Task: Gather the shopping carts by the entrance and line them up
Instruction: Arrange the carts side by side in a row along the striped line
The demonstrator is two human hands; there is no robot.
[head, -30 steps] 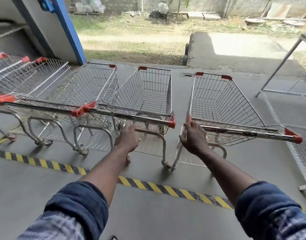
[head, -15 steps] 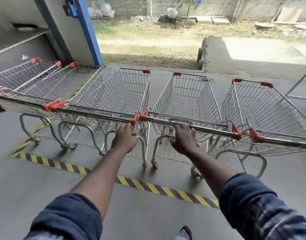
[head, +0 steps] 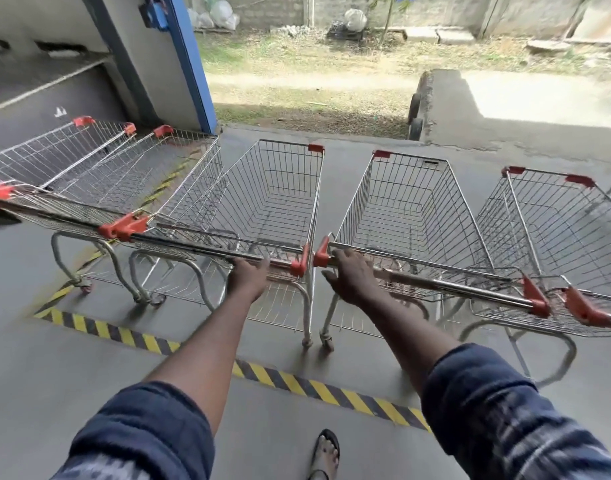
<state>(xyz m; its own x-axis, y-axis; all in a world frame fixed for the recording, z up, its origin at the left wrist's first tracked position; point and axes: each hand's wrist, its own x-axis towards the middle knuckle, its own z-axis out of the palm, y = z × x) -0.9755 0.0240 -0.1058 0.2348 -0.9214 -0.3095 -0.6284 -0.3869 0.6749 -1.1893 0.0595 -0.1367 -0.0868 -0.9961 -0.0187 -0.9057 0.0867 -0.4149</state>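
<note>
Several wire shopping carts with red handle caps stand side by side, facing the open entrance. My left hand point(head: 249, 276) grips the handle bar point(head: 200, 247) of the middle cart point(head: 280, 202), near its right end. My right hand point(head: 349, 276) grips the left end of the handle bar point(head: 453, 285) of the neighbouring cart point(head: 408, 209). The two carts stand almost parallel with a narrow gap between their red caps. A further cart point(head: 556, 230) stands to the right, close against the right-hand one. Two more carts point(head: 124, 174) stand at the left, angled together.
Yellow-black hazard tape point(head: 297, 379) crosses the grey floor behind the cart wheels. A blue pillar point(head: 190, 64) and wall bound the left side. A concrete ramp point(head: 505, 109) and grass lie beyond the carts. My sandalled foot point(head: 326, 452) is at the bottom.
The cart under my right hand has swung in straighter beside the one under my left hand. The far-right cart has come into view, and my foot has stepped forward.
</note>
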